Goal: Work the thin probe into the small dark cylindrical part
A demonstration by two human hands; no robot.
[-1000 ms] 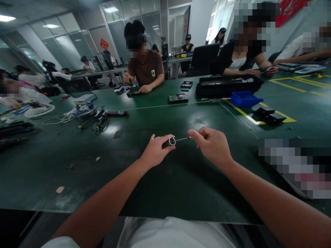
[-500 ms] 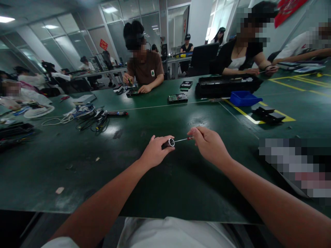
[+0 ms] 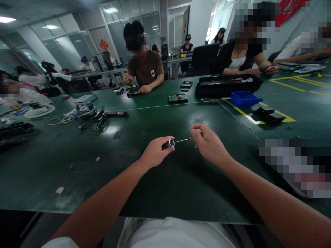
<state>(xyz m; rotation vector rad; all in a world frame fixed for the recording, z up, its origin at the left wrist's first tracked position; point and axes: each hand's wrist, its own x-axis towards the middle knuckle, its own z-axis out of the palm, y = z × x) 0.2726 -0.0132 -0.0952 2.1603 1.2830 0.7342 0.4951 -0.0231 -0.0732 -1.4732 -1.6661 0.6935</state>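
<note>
Near the middle of the green table, my left hand is closed round a dark cylinder with a bright round rim, its open end turned to the right. My right hand is closed on the red handle of a thin screwdriver. The metal shaft points left, and its tip meets the rim or inside of the cylinder; which of these I cannot tell. Both hands are above the tabletop, a short way apart. The right fingers hide most of the handle.
Cables lie at the left. Ahead are a circuit-board drive, a black housing, a blue tray and black parts. A person works across the table; another sits at the right.
My right fingers have shifted and opened slightly around the screwdriver handle, with the index finger raised. The left hand and the cylinder have stayed almost still.
</note>
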